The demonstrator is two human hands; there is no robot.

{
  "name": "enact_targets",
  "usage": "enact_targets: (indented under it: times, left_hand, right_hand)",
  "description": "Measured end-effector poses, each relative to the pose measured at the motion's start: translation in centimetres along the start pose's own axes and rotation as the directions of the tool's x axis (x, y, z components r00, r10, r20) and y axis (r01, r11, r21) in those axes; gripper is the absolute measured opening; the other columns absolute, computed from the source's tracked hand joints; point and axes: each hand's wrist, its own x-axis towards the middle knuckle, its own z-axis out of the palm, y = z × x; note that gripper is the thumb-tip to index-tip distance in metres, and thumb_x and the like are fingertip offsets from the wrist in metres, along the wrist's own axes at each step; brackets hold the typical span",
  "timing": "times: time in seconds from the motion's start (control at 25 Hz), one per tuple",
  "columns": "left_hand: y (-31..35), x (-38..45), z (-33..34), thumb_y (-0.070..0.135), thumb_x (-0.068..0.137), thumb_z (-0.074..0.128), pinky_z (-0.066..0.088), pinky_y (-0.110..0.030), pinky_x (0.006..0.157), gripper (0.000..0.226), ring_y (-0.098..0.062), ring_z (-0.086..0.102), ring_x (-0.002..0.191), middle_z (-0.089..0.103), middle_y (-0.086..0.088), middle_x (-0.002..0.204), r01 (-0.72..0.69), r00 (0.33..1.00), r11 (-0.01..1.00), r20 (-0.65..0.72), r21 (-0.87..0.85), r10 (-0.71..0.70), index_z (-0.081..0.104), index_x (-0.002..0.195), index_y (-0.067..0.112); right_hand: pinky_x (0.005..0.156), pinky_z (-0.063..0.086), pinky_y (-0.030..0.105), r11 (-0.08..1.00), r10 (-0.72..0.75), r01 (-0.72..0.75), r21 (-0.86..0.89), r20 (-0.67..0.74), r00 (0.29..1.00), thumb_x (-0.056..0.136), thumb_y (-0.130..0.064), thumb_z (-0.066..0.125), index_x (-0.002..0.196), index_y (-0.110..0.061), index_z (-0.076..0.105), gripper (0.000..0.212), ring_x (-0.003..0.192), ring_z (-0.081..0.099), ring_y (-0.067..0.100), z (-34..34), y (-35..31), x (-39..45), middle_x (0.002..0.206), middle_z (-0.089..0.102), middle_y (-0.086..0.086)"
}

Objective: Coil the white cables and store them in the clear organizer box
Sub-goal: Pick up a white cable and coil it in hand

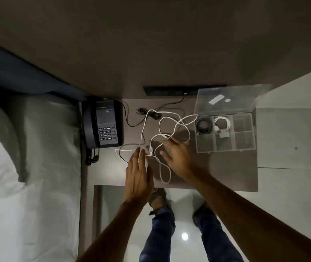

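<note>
A long white cable [160, 127] lies in loose tangled loops across the dark bedside table [226, 171], its USB plug [151, 150] near the middle. My left hand [138, 176] hovers flat with fingers apart at the cable's left loops. My right hand [179, 157] reaches over the loops, fingertips touching the cable, with no clear grip. At the right stands the clear organizer box [252, 129], lid raised; one compartment holds a coiled white cable [222, 124], another a coiled black cable [203, 126].
A black desk phone [103, 125] sits at the table's left, its cord hanging down. A thin black wire [151, 112] runs from a black wall panel [185, 89]. A bed with white sheets [28, 186] lies left. My legs stand below the table edge.
</note>
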Motion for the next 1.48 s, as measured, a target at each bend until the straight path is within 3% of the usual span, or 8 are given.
enact_targets:
  times: [0.16,0.56,0.8,0.96,1.12,1.28,1.36,1.48]
  left_hand:
    - [-2.7,-0.3,2.3,0.001,0.104,0.053,0.022,-0.045,0.133,0.072,-0.032,0.023,0.165,0.022,-0.011,0.179,0.108,0.994,0.994,0.031,0.003,-0.108,0.027,0.17,0.013]
    - [-5.1,-0.1,2.0,-0.006,0.097,0.068,0.046,-0.047,0.12,0.063,-0.046,0.05,0.148,0.048,-0.025,0.163,0.048,0.999,0.999,0.016,-0.002,-0.048,0.048,0.157,-0.003]
    - [-2.4,2.1,-1.4,0.012,0.114,0.047,0.026,-0.034,0.123,0.056,-0.027,0.036,0.157,0.038,-0.011,0.173,0.01,0.991,0.99,-0.131,-0.141,-0.029,0.03,0.168,0.013]
    - [0.9,3.2,-4.5,0.013,0.104,0.069,0.041,-0.038,0.114,0.075,-0.028,0.045,0.14,0.05,-0.014,0.159,-0.159,0.98,0.987,-0.121,-0.008,0.156,0.032,0.169,0.022]
    - [5.0,2.5,-7.3,0.014,0.093,0.08,0.057,-0.051,0.104,0.078,-0.041,0.058,0.13,0.055,-0.022,0.156,-0.406,0.911,0.905,-0.017,0.123,0.411,0.046,0.163,0.022]
    - [8.8,-0.6,-9.2,0.033,0.1,0.057,0.05,-0.049,0.11,0.038,-0.033,0.053,0.141,0.06,-0.01,0.156,-0.596,0.801,0.803,-0.046,0.03,0.596,0.07,0.132,0.018]
    - [10.7,-2.4,-10.9,0.033,0.105,0.052,0.048,-0.056,0.113,0.03,-0.032,0.056,0.142,0.069,-0.007,0.142,-0.46,0.888,0.868,-0.065,-0.185,0.456,0.074,0.121,0.023]
    - [15.0,-5.6,-14.7,0.034,0.111,0.046,0.059,-0.052,0.094,0.03,-0.03,0.075,0.1,0.078,-0.011,0.101,-0.173,0.984,0.786,-0.065,-0.593,0.167,0.071,0.101,0.023]
  right_hand:
    - [0.096,0.061,0.036,0.983,0.099,-0.1,0.152,0.01,0.995,0.107,-0.031,0.065,0.139,-0.013,0.064,0.037,0.118,0.07,0.025,4.5,-1.8,2.1,0.129,0.071,0.011]
    - [0.086,0.067,0.04,0.915,0.399,-0.397,0.07,-0.026,0.916,0.101,-0.033,0.073,0.112,-0.009,0.078,0.027,0.108,0.077,0.027,6.9,-4.2,6.7,0.112,0.079,0.013]
    - [0.073,0.052,0.011,0.853,0.212,-0.204,0.481,0.039,0.977,0.102,-0.019,0.073,0.114,-0.005,0.074,0.018,0.087,0.074,0.012,3.1,-5.8,2.1,0.102,0.08,0.008]
    - [0.069,0.054,0.003,0.724,0.188,-0.29,0.626,0.226,0.956,0.102,-0.022,0.073,0.116,-0.009,0.072,0.019,0.078,0.072,-0.009,-1.4,-5.8,-2.8,0.099,0.078,-0.004]
    - [0.079,0.062,0.017,0.573,0.041,-0.313,0.757,0.355,0.934,0.103,-0.023,0.073,0.117,-0.008,0.073,0.02,0.093,0.082,0.006,-7.0,-4.8,-7.3,0.102,0.083,0.003]
    - [0.09,0.063,0.023,0.521,-0.14,-0.283,0.805,0.408,0.902,0.099,-0.044,0.075,0.121,-0.024,0.078,0.03,0.11,0.08,0.012,-11.7,-5.2,-12.1,0.114,0.083,0.0]
    - [0.088,0.06,0.019,0.391,-0.249,-0.327,0.86,0.441,0.862,0.099,-0.046,0.074,0.123,-0.025,0.079,0.032,0.103,0.078,0.006,-14.5,-6.0,-15.2,0.11,0.082,-0.008]
    - [0.078,0.057,0.018,-0.062,-0.505,-0.479,0.876,0.387,0.772,0.104,-0.031,0.069,0.119,-0.012,0.078,0.026,0.08,0.069,0.004,-18.7,-8.8,-19.9,0.091,0.072,-0.006]
